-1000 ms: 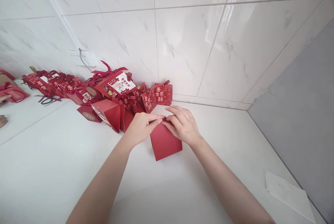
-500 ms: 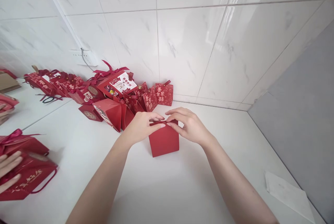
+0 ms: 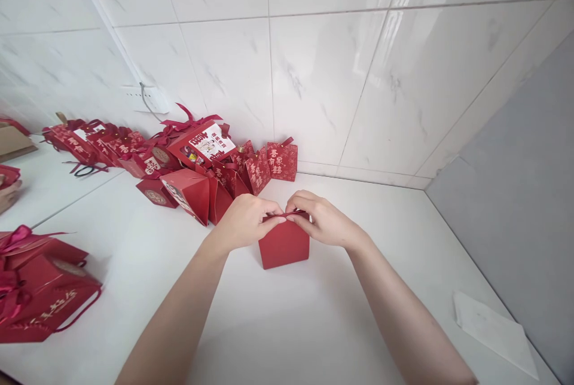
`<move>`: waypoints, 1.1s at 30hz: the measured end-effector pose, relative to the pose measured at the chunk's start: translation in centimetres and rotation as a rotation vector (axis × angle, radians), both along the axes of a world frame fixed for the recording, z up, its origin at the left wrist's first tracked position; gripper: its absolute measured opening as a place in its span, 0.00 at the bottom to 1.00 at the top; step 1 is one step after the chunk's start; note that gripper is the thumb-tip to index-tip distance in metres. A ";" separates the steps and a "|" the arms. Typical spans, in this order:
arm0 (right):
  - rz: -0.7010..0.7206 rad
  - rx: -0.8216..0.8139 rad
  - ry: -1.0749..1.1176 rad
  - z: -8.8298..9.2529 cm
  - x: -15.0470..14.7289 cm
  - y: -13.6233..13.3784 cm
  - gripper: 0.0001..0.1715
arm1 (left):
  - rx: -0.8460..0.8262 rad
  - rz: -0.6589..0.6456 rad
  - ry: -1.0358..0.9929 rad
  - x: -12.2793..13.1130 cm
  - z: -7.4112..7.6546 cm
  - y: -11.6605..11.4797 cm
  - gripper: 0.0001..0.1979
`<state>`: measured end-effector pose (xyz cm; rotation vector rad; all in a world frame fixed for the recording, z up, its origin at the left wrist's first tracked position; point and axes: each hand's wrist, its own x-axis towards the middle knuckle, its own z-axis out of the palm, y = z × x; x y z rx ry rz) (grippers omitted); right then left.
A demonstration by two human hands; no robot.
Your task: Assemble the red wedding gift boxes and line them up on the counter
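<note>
A small red paper gift box [image 3: 286, 246] stands upright on the white table, its plain side facing me. My left hand [image 3: 246, 220] pinches the left part of its top edge, thumb on the near side and fingers behind. On the right part of the same edge, my right hand [image 3: 323, 217] pinches in the same way. Both thumbs nearly meet at the middle of the top. The far side of the box is hidden behind my hands and the front panel.
Red gift boxes with ribbons [image 3: 192, 152] are heaped along the tiled wall, left of centre. A larger red box with a cord [image 3: 49, 295] stands at the left. Scissors [image 3: 84, 172] lie farther back. A white sheet [image 3: 493, 331] is at the right. Another person's hand [image 3: 8, 195] shows at the left edge.
My fingers have closed in on the top edge of the box, pressing it together. The other person's hand has left the large box at the left.
</note>
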<state>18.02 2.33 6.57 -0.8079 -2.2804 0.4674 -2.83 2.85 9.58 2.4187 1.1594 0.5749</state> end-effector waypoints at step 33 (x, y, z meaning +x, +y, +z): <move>-0.029 0.062 -0.115 1.1 0.1 -1.3 0.10 | 0.069 -0.131 0.098 0.4 0.0 -0.2 0.13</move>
